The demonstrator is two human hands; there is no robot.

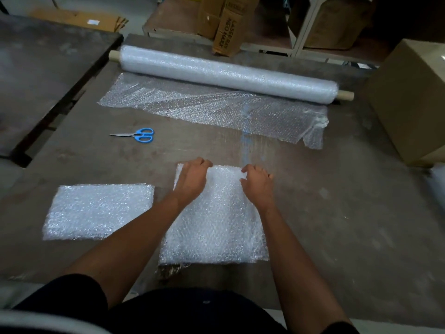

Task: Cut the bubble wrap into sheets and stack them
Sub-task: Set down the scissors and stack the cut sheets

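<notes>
On the dull grey table (337,201), a rectangular stack of bubbly clear sheets (98,210) lies near left, blue-handled scissors (139,135) beyond it. The left hand (192,179) and right hand (258,183) curl their fingers over the far edge of a folded bubble wrap sheet (216,225), gripping it. The long cylindrical roll (228,73) lies far, its loose end spread flat.

Setting: warehouse or packing room. Evidence: large worn grey counter (337,189) of bare scuffed board; long roll of bubble wrap (226,73) on a cardboard core lying across its far side; brown cartons (226,27) on low white shelving (298,32) beyond; big cardboard box (414,97) far right; flattened carton (79,18) far left.
</notes>
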